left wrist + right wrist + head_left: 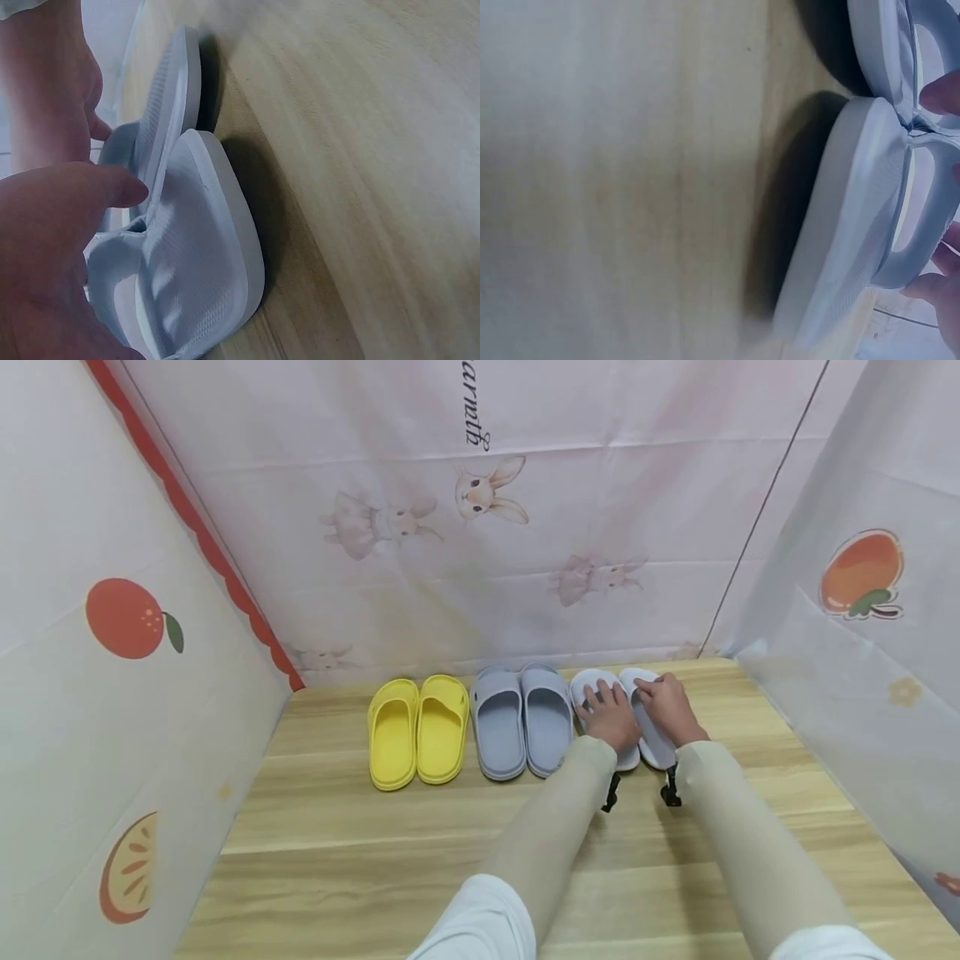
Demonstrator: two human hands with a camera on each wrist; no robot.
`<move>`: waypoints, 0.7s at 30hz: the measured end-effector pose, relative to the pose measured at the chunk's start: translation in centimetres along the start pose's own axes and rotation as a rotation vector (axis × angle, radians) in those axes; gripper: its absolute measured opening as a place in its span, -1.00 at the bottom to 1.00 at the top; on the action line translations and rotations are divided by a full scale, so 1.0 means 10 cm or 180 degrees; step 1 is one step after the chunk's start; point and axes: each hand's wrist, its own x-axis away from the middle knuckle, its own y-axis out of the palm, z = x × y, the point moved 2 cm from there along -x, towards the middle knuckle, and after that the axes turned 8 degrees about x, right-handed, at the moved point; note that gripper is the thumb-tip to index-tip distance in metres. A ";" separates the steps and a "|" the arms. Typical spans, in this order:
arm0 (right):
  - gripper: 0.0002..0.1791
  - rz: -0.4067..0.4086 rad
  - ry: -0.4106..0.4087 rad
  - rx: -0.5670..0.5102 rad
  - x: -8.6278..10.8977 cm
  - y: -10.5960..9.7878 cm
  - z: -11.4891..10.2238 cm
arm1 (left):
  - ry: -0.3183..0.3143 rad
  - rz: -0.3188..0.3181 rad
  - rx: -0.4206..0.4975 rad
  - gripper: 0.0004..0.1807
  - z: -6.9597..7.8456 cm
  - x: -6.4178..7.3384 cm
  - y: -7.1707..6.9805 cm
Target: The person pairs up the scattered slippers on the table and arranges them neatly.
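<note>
A pair of pale grey-white slippers stands at the right end of the row in the head view. My left hand [612, 718] rests over the left pale slipper [630, 758], its fingers spread across the strap. The thumb [124, 187] lies above the gap between the two slippers. At the outer side of the right pale slipper [840, 217], my right hand [669, 706] has curled fingers and grips the strap edge. Both pale slippers lie on the wood-patterned floor [450, 852], toes toward the back wall and sides touching.
A yellow pair of slippers [393, 743] stands at the left of the row, with a grey-blue pair [501, 735] in the middle. A rabbit-printed sheet wall [420, 618] rises right behind them. Fruit-printed walls bound the left [67, 718] and right sides.
</note>
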 end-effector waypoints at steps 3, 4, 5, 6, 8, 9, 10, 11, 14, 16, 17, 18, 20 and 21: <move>-0.60 -0.0076 0.0086 -0.0076 -0.02 0.01 0.00 | 0.0050 0.0047 0.0011 -0.02 -0.03 0.02 -0.03; -0.60 -0.0065 0.0084 -0.0085 -0.03 0.01 -0.01 | 0.0054 0.0054 0.0012 -0.01 -0.03 0.01 -0.03; -0.60 -0.0047 0.0087 -0.0102 -0.04 0.01 0.00 | 0.0061 0.0056 0.0004 -0.01 -0.03 0.00 -0.03; -0.60 -0.0016 0.0070 -0.0094 -0.05 0.01 0.00 | 0.0066 0.0065 0.0017 -0.01 -0.03 -0.01 -0.03; -0.61 0.0066 0.0021 -0.0071 -0.07 0.01 0.00 | 0.0062 0.0046 0.0031 -0.01 -0.04 -0.04 -0.01; -0.62 0.0104 -0.0005 -0.0051 -0.08 0.00 0.01 | 0.0068 0.0031 0.0037 -0.02 -0.04 -0.04 -0.01; -0.63 0.0141 -0.0036 -0.0030 -0.08 0.00 0.01 | 0.0079 0.0012 0.0049 -0.02 -0.04 -0.05 -0.01; -0.64 0.0168 -0.0061 -0.0013 -0.08 0.01 0.02 | 0.0090 0.0004 0.0065 -0.03 -0.04 -0.04 -0.01; -0.64 0.0231 -0.0100 -0.0016 -0.07 0.02 0.03 | 0.0106 -0.0015 0.0104 -0.04 -0.05 -0.03 -0.02; -0.64 0.0231 -0.0097 -0.0041 -0.07 0.02 0.02 | 0.0107 -0.0016 0.0094 -0.05 -0.05 -0.02 -0.03; -0.63 0.0212 -0.0092 -0.0037 -0.07 0.02 0.03 | 0.0100 -0.0009 0.0068 -0.06 -0.05 -0.03 -0.03; -0.62 0.0178 -0.0082 -0.0032 -0.08 0.02 0.03 | 0.0100 0.0001 0.0044 -0.07 -0.05 -0.04 -0.03; -0.60 0.0035 -0.0036 -0.0007 -0.08 0.00 0.03 | 0.0132 0.0036 -0.0031 -0.09 -0.05 -0.05 -0.04; -0.57 -0.0077 -0.0004 0.0012 -0.08 -0.01 0.03 | 0.0163 0.0058 -0.0086 -0.09 -0.06 -0.06 -0.04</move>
